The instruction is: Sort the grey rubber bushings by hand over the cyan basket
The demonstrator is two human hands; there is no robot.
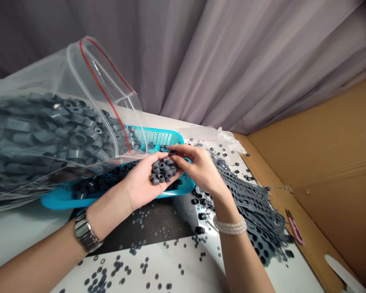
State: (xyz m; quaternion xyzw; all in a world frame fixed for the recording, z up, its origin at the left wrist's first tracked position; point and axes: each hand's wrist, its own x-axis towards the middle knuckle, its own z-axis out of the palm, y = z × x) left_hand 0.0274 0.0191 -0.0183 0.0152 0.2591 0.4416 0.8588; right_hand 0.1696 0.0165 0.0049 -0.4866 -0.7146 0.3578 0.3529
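Note:
My left hand (146, 173), palm up, cups a small heap of dark grey ring-shaped caps (164, 170). Over its fingertips my right hand (195, 165) pinches one dark cap (172, 152) between thumb and fingers. Both hands hover above a turquoise plastic basket (183, 185), which has more dark caps inside. To the left, a large clear zip bag (42, 77) with a red seal line is full of the same grey caps. Its mouth opens toward the basket, next to my left thumb.
Perforated dark rubbery sheets (247, 191) lie on the right of the white table (134, 280). Small dark discs (100, 280) are scattered in front. Pink-handled snips (295, 228) lie by the cardboard wall (329, 154). Crumpled clear plastic (230, 140) is behind.

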